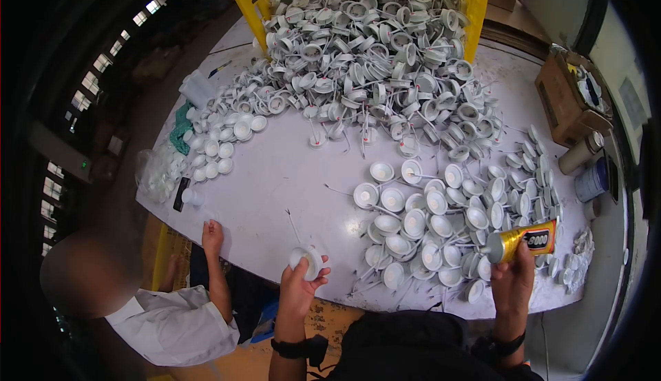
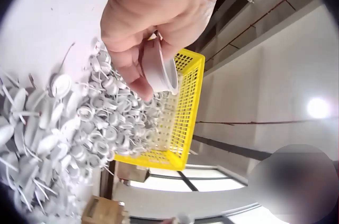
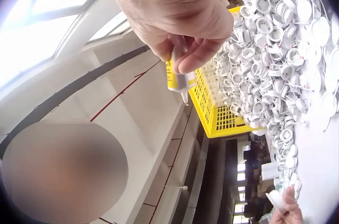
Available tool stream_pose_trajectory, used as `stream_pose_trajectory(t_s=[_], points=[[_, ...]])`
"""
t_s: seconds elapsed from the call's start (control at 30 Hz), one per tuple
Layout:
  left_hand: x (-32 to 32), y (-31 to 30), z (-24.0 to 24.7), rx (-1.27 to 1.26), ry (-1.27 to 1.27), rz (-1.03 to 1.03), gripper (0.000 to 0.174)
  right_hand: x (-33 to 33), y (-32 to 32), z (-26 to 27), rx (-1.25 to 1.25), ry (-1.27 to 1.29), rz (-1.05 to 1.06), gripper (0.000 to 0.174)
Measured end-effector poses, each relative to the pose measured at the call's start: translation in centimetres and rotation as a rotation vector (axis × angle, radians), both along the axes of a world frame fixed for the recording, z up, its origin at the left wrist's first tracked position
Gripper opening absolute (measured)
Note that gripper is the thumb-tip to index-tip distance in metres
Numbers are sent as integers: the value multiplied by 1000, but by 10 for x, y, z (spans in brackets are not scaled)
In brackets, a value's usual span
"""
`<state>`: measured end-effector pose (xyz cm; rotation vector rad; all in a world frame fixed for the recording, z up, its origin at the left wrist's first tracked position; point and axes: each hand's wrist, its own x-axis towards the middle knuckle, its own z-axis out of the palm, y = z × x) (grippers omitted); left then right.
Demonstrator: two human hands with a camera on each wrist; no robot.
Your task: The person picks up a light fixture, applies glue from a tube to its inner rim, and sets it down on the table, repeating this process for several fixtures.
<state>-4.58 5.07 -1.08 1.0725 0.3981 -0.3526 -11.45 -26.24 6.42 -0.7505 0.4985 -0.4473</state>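
My left hand (image 1: 297,290) grips a round white lamp housing (image 1: 308,260) by its rim near the table's front edge, and a thin wire trails from it. In the left wrist view the same white housing (image 2: 158,68) sits between thumb and fingers. On the right, my right hand (image 1: 513,284) holds a yellow glue tube (image 1: 523,241) marked 8000 above the finished-looking white cups. Its pointed nozzle (image 3: 185,97) shows in the right wrist view, below the curled fingers. Many white cups with wires (image 1: 435,224) lie spread between the two hands.
A yellow crate (image 1: 480,9) at the back spills a heap of white ring parts (image 1: 372,57) onto the table (image 1: 296,167). Small white caps (image 1: 219,152) lie at left. A cardboard box (image 1: 561,98) and jars stand at right. Another person's hand (image 1: 213,238) rests at the left edge.
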Motion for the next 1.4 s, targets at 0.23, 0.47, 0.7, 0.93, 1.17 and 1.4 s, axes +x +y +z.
stream_pose_trajectory(t_s=[0.23,0.47,0.7,0.93,1.17,1.4], points=[[-16,-22,44,-521,-76,-27,51,-3,8,15,-18,-33,255,20],[-16,-67,67,-578,-64,-115,51,-7,15,30,-154,-84,293,31],[-19,-100,72,-864,-53,-511,51,-1,19,41,-373,-120,278,33],[-21,-106,69,-732,75,-504,50,5,26,53,-535,-149,421,31],[-23,-105,71,-812,29,-521,51,12,36,54,-739,-150,449,31],[-23,-103,73,-773,35,-516,54,11,39,54,-711,-146,412,31]])
